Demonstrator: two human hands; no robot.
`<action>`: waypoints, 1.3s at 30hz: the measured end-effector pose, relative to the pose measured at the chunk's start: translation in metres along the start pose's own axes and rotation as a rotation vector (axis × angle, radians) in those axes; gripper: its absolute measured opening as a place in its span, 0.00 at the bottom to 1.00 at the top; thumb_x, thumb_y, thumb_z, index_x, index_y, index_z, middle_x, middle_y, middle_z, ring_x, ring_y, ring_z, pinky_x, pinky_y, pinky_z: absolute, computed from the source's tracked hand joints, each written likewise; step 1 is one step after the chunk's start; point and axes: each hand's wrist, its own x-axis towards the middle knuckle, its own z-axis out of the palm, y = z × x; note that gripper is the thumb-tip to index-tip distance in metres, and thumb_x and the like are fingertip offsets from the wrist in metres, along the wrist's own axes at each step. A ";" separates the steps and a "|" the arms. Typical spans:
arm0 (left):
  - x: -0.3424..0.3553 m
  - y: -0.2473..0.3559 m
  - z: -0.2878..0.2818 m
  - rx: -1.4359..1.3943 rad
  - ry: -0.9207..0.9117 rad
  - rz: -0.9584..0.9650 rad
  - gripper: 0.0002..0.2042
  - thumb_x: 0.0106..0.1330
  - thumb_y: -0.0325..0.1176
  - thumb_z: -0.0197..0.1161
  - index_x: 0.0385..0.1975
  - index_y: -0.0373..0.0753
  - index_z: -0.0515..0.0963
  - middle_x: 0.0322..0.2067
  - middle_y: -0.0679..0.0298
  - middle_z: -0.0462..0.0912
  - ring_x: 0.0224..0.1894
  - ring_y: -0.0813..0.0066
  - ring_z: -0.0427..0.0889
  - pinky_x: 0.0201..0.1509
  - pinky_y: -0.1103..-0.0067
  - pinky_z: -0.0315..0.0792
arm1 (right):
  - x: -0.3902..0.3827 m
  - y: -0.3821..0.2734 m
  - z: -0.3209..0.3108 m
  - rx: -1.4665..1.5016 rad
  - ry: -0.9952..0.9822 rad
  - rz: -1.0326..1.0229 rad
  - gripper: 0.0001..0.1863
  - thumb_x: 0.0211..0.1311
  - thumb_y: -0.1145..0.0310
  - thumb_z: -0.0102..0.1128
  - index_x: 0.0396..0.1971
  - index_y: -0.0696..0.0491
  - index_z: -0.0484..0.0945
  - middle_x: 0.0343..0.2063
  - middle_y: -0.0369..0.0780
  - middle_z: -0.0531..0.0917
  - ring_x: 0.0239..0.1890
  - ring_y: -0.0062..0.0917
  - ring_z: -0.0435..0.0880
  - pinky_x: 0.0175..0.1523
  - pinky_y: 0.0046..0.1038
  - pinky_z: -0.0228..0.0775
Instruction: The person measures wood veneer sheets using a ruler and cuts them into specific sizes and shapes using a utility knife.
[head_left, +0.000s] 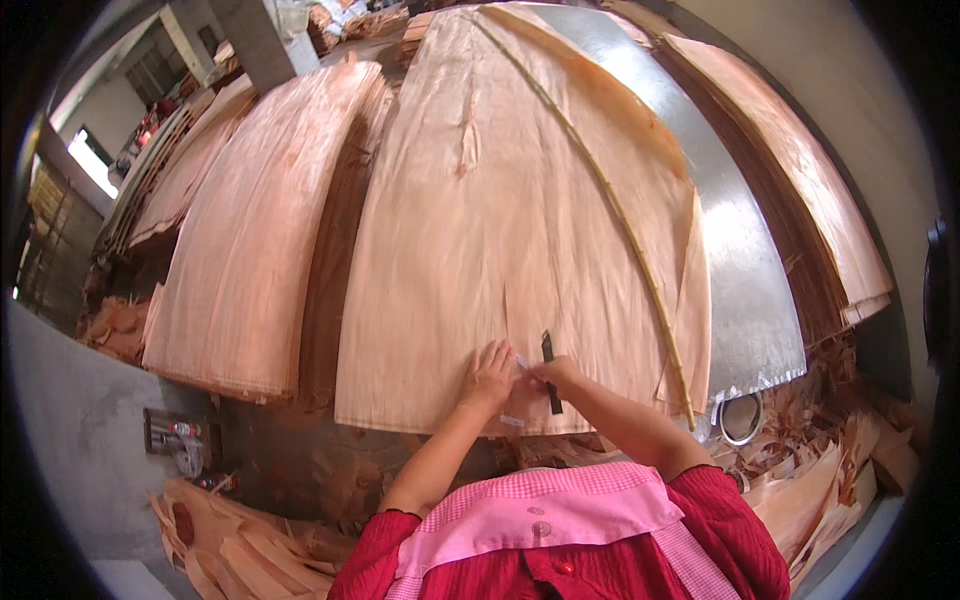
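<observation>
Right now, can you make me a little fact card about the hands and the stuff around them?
Left hand: flat on the pale wood sheet
Right hand: holding a black tool
Stick: long, thin, lying lengthwise over the sheet's right side
Metal surface: grey, right of the sheet
Left stack: more reddish sheets

Illumination is moderate. The wood sheet (pixel 440 250) is evenly lit; the opening (pixel 93 166) at upper left is overexposed. Glare marks the metal tabletop (pixel 738 250). Fisheye curvature bends edges; corners are black.
</observation>
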 end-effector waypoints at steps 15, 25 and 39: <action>-0.008 -0.049 0.005 -0.245 0.122 0.231 0.25 0.53 0.39 0.60 0.52 0.41 0.68 0.59 0.50 0.54 0.60 0.52 0.55 0.61 0.62 0.51 | -0.127 0.013 -0.166 0.063 0.391 -0.376 0.13 0.53 0.68 0.58 0.38 0.56 0.74 0.31 0.38 0.80 0.20 0.20 0.78 0.19 0.21 0.68; -0.050 0.168 -0.019 -1.056 -0.425 0.202 0.08 0.53 0.30 0.60 0.32 0.36 0.77 0.32 0.58 0.79 0.36 0.62 0.77 0.42 0.74 0.69 | -0.245 0.190 -0.288 0.436 1.036 -0.157 0.23 0.55 0.65 0.56 0.52 0.51 0.67 0.36 0.37 0.80 0.20 0.17 0.76 0.20 0.14 0.60; -0.004 0.426 0.061 -0.816 -0.459 0.320 0.08 0.55 0.31 0.55 0.33 0.37 0.76 0.37 0.59 0.76 0.43 0.61 0.73 0.47 0.73 0.67 | -0.222 0.254 -0.444 -0.323 1.164 -0.441 0.21 0.56 0.72 0.53 0.53 0.49 0.67 0.29 0.36 0.82 0.27 0.18 0.78 0.30 0.21 0.68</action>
